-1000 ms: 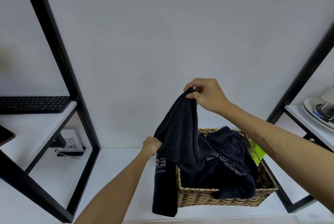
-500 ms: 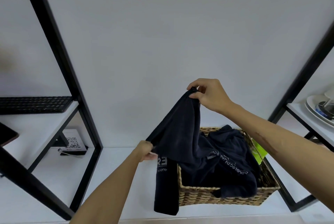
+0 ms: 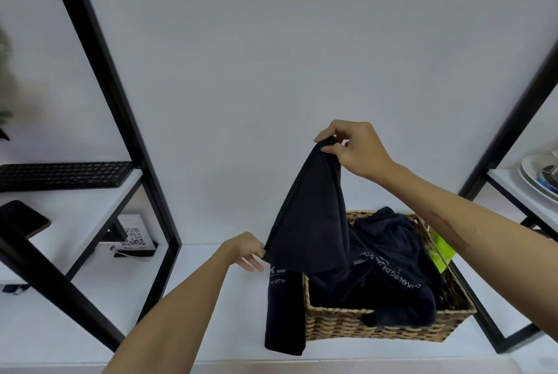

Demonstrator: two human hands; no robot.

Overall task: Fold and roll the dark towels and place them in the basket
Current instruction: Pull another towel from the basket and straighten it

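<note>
Wicker basket (image 3: 377,325) holds dark towels (image 3: 392,271); one drapes out.

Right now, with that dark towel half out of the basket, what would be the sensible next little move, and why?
Probably lift the dark towel clear and left of the basket. The right hand pinches its top corner and the left hand its side edge, but its lower end hangs over the rim and other dark cloth fills the basket.

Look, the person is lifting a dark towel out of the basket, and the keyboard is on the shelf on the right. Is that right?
Not quite. The keyboard sits on the left shelf, as the head view shows. The right hand does lift a dark towel from the basket.
</note>
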